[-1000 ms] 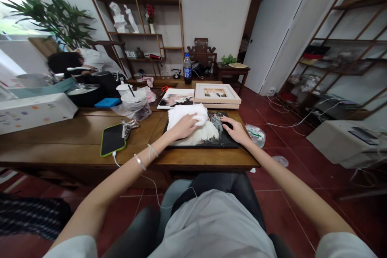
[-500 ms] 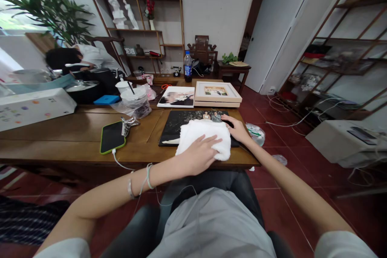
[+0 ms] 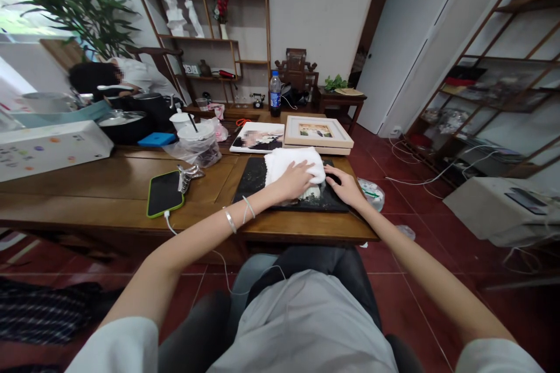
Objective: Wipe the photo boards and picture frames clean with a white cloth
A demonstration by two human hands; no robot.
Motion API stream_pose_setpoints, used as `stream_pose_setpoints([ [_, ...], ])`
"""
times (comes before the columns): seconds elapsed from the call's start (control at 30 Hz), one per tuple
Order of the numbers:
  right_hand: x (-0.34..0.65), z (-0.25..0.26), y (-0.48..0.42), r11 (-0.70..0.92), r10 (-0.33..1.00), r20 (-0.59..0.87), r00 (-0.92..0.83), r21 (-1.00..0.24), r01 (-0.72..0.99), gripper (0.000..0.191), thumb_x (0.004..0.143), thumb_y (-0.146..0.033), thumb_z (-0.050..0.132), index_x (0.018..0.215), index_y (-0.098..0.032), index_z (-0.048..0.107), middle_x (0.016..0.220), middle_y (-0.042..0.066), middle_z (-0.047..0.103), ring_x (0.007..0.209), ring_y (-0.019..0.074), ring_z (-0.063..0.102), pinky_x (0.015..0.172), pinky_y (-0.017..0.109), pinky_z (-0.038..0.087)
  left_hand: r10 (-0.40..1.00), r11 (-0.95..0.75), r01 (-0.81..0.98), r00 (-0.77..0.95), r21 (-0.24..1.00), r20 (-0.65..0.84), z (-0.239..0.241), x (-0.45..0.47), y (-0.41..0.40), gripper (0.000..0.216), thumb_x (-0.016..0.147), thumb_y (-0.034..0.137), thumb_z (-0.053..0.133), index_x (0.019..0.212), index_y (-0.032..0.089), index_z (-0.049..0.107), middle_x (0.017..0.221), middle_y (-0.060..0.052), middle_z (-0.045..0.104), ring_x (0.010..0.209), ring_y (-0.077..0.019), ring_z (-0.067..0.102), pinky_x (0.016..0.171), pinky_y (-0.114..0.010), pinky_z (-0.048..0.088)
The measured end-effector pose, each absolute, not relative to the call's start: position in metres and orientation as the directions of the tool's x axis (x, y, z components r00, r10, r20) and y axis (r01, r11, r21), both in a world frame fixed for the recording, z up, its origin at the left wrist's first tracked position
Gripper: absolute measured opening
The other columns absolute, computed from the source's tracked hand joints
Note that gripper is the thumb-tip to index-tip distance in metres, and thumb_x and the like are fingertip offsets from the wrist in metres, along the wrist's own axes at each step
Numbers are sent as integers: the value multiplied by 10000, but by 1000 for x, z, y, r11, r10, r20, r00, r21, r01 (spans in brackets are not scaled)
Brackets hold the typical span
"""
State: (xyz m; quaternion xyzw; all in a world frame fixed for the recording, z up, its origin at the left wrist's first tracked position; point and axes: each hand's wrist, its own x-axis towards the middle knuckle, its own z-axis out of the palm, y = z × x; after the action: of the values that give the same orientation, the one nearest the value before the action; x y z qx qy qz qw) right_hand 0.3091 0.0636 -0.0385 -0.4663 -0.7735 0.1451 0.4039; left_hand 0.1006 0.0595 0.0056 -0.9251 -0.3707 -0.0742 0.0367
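A folded white towel (image 3: 280,164) lies over a dark photo panel (image 3: 251,180) on the wooden table. My left hand (image 3: 298,179) rests flat on top of the towel with its fingers spread. Much of the panel's picture is hidden under the cloth and that hand. At the panel's right side, my right hand (image 3: 343,185) has its fingers apart and slightly bent, with the fingertips by the towel's right edge.
Behind the panel are a white-framed picture (image 3: 319,133) and a photo print (image 3: 258,137). A phone (image 3: 165,193) on a cable lies to the left, near a bagged cup (image 3: 199,143). A bottle (image 3: 275,96) stands at the back. Another person (image 3: 144,76) leans over at the far left.
My left hand has pushed the towel away from me, from the panel's near edge to its far edge. The panel's near part now shows. My right hand has stayed beside the panel.
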Motion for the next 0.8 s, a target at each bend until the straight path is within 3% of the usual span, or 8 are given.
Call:
stream_pose_setpoints([
  [0.23, 309, -39, 64, 515, 844, 484, -230, -615, 597, 300, 823, -185, 535, 1074, -216, 695, 1252, 70, 631, 1237, 242, 527, 1092, 447, 364, 658, -732, 673, 739, -106, 142, 7, 95, -31, 284, 887, 169, 451, 1048, 149, 684, 1467, -138, 388, 1342, -388, 341, 1018, -582, 359],
  [0.4, 309, -39, 64, 517, 841, 491, -227, -605, 606, 294, 821, -177, 538, 1068, -216, 693, 1248, 70, 633, 1224, 239, 540, 1086, 452, 371, 637, -757, 648, 761, -82, 123, 9, 79, -65, 257, 899, 192, 458, 978, 178, 703, 1489, -89, 366, 1365, -338, 330, 1047, -539, 358],
  [0.7, 309, -39, 64, 526, 834, 500, -235, -591, 611, 284, 830, -195, 542, 1071, -215, 690, 1247, 76, 632, 1224, 239, 540, 1090, 453, 370, 666, -744, 667, 736, 36, 123, 10, 62, 33, 304, 957, 258, 394, 1104, 193, 652, 1487, -89, 371, 1397, -285, 281, 1091, -481, 294],
  [0.8, 310, -40, 65, 525, 834, 500, -233, -589, 615, 275, 832, -205, 542, 1063, -204, 691, 1252, 89, 628, 1224, 242, 540, 1089, 455, 371, 653, -756, 652, 743, 61, 149, 6, 56, 73, 364, 980, 339, 364, 1101, 152, 652, 1378, -131, 508, 1400, -282, 274, 1105, -470, 265],
])
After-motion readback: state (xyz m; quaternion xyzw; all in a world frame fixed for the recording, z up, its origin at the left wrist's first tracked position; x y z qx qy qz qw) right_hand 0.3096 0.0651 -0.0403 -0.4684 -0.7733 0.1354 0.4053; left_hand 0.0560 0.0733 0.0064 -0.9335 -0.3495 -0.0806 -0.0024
